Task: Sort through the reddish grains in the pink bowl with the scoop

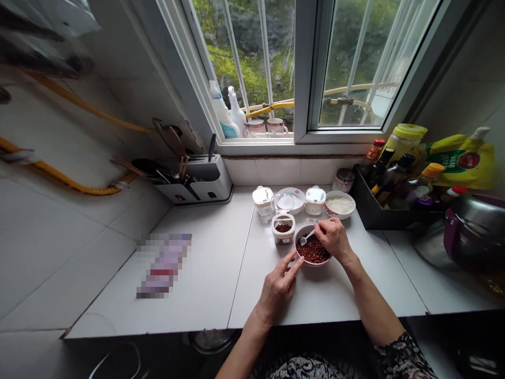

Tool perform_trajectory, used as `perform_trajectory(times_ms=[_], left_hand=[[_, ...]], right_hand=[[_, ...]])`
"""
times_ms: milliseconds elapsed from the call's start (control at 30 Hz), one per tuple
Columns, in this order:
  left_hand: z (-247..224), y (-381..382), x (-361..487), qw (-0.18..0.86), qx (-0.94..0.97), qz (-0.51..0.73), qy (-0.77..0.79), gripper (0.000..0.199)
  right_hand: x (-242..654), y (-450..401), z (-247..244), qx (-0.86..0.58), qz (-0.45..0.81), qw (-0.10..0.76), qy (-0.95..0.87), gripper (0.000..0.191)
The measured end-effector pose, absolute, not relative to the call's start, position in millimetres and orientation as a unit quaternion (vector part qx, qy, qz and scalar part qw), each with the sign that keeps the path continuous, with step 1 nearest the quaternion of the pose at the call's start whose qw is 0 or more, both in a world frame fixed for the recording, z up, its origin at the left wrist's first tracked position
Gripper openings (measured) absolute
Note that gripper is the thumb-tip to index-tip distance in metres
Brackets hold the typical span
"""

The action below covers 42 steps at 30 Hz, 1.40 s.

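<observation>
A pink-rimmed bowl (314, 265) full of dark red peppercorns (319, 249) stands on the white counter. My right hand (334, 239) is closed on the handle of a small white spoon (305, 239), whose scoop lies among the peppercorns. Stretched fingers of my left hand (278, 288) touch the bowl's left side and front rim, without wrapping around it. Just behind and left of the bowl, a clear seasoning jar (283, 237) with a pale rim has its top open, and similar peppercorns show inside.
Behind stand two white-lidded jars (262, 195) (315, 200), a dish (296, 196) and a bowl of white grains (340, 207). Bottles fill a black box (376, 220) on the right, near a metal pot (434, 247). A utensil holder (211, 181) and a blurred purple packet (168, 265) are left.
</observation>
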<state>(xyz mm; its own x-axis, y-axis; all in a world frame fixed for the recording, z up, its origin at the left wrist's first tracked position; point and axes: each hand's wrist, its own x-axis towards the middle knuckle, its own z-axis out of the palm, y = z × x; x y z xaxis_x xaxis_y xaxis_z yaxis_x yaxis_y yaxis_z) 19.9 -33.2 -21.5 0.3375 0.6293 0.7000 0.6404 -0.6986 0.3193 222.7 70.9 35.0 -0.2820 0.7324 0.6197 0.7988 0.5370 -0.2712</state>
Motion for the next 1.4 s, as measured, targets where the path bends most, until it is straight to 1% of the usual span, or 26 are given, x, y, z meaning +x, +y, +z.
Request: perform_trajectory(times_ms=[333,533,733,967,1233,1400], left_hand=[[-23,-34,20,0.003,-0.815,-0.427,-0.392,0.058],[-23,-34,20,0.003,-0.816,-0.428,-0.388,0.059],[-22,-34,20,0.005,-0.814,-0.429,-0.392,0.059],[-21,-34,21,0.004,-0.814,-0.431,-0.39,0.057],[-24,-33,19,0.008,-0.814,-0.433,-0.387,0.058],[-24,-32,18,0.0,-0.815,-0.43,-0.387,0.059]], right_hand=[[219,69,36,-0.484,-0.025,0.364,-0.795,0.038],[222,70,38,-0.485,-0.032,0.391,-0.782,0.039],[222,68,41,-0.491,-0.011,0.398,-0.775,0.04],[221,68,44,-0.505,0.074,0.415,-0.753,0.045],[219,66,46,-0.484,0.112,0.397,-0.772,0.043],[221,65,49,-0.493,0.186,0.399,-0.751,0.043]])
